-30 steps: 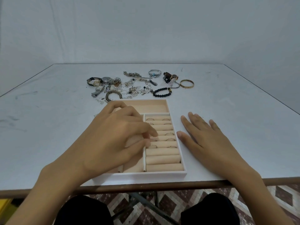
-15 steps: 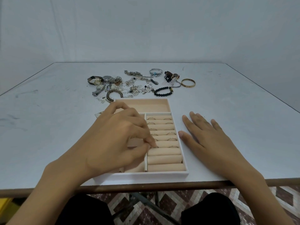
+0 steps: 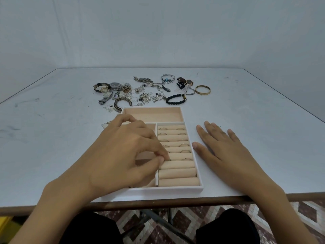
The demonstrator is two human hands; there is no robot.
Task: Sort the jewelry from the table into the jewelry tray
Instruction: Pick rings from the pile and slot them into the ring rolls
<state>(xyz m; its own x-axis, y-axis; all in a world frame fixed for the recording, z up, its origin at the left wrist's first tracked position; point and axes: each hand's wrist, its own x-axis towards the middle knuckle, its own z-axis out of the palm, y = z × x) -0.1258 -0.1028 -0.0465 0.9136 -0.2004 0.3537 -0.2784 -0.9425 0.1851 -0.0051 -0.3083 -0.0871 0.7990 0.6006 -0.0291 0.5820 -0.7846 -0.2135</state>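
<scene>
The left hand [image 3: 121,155], forearm crossing the table's [image 3: 44,147] near edge, has its fingers curled and its thumb and forefinger tips pinched together, while the right hand [image 3: 226,152] lies flat, palm down, fingers straight and slightly spread.

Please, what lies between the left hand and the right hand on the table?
In the head view, the ring rolls of the jewelry tray lie between the left hand and the right hand, with several rings tucked in.
</scene>
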